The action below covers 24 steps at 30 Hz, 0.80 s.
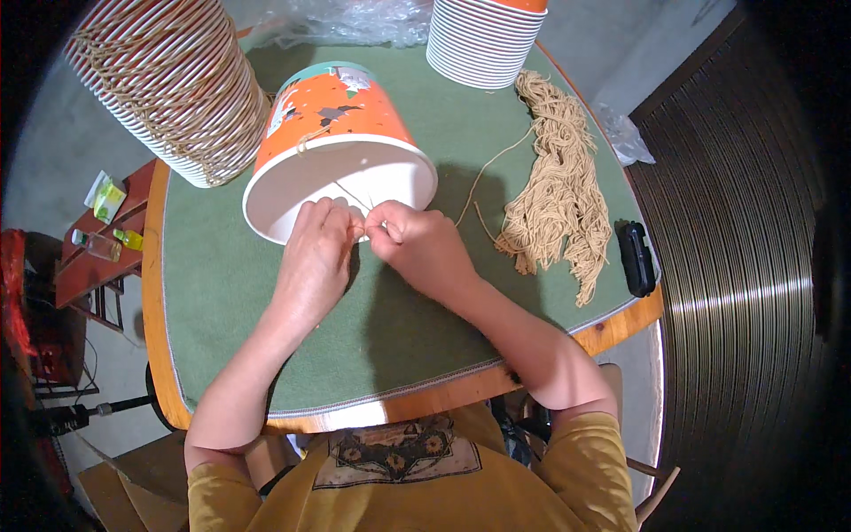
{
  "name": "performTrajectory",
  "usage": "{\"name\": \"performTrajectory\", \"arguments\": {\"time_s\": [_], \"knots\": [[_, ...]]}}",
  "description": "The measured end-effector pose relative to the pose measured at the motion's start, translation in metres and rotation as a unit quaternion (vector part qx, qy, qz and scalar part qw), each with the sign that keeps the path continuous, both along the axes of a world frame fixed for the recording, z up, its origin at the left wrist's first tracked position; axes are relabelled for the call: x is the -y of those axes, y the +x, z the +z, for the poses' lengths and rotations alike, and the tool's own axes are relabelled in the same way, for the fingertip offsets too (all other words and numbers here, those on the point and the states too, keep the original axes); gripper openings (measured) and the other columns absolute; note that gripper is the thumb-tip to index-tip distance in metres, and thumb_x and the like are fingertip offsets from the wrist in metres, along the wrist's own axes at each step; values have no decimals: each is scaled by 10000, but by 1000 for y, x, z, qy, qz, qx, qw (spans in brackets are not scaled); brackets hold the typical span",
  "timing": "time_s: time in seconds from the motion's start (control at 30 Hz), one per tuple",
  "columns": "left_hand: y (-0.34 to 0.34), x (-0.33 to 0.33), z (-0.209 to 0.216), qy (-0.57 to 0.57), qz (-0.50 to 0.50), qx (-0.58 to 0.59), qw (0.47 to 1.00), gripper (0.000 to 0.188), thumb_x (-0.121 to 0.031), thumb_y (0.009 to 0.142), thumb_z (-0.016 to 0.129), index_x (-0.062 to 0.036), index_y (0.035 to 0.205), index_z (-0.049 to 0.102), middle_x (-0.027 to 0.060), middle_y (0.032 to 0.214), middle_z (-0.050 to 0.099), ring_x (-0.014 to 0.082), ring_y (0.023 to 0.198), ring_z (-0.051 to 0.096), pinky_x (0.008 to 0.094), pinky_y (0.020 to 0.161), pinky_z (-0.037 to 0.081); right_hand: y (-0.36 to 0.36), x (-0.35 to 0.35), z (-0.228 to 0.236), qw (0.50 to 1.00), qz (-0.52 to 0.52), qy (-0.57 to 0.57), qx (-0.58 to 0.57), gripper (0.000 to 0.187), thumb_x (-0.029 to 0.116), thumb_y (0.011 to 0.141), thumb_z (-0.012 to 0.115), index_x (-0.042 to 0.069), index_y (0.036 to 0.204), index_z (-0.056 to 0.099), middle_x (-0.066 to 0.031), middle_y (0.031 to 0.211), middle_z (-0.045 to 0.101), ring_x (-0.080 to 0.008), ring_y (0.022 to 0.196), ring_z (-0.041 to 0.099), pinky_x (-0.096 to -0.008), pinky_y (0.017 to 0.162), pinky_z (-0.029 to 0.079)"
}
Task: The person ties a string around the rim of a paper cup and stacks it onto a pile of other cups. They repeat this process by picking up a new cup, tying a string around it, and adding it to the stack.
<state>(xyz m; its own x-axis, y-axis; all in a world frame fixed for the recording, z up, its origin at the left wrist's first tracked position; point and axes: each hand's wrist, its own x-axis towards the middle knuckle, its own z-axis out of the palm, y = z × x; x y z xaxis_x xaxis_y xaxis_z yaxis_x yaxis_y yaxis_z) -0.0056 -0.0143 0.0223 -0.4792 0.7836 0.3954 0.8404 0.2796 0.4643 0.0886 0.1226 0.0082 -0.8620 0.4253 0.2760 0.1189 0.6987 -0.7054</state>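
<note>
An orange paper bucket with a white inside lies tipped on the table, its open mouth toward me. My left hand is at the near rim, its fingers pinched together on a tan cord. Beside it my right hand is closed, thumb and fingertips on the same cord, which runs across the bucket's white inside. The two hands nearly meet at the rim; the exact grip is partly hidden by the fingers. A short loop of cord shows at the rim's upper side.
To the right lies a bundle of tan cords. A tall stack of corded buckets stands far left, another bucket stack at the back. Clear plastic wrap lies behind. A black case sits at the table's right edge.
</note>
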Motion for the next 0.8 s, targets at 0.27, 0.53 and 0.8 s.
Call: {"name": "performTrajectory", "arguments": {"time_s": [0.27,0.53,0.8], "knots": [[-4,-2,-2,29,-22,-23,999,110,29,837,574,-6,938,549,144,897,513,340,888,504,433,778,435,-2,-7,7,991,45,-109,67,169,224,866,622,81,939,673,-87,661,597,-153,595,548,-322,616,466],[1,2,1,57,-14,-25,998,218,78,746,619,2,927,525,164,1009,501,364,961,485,445,820,430,-10,-18,5,980,79,-166,70,282,288,838,552,70,927,706,-186,848,681,-342,805,668,-411,737,514],[8,0,-3,61,21,-56,996,188,64,752,643,8,907,552,145,998,521,342,984,476,439,847,434,-12,-18,4,978,86,-177,75,271,260,849,568,22,906,685,-114,753,643,-208,727,604,-333,699,469]]}}
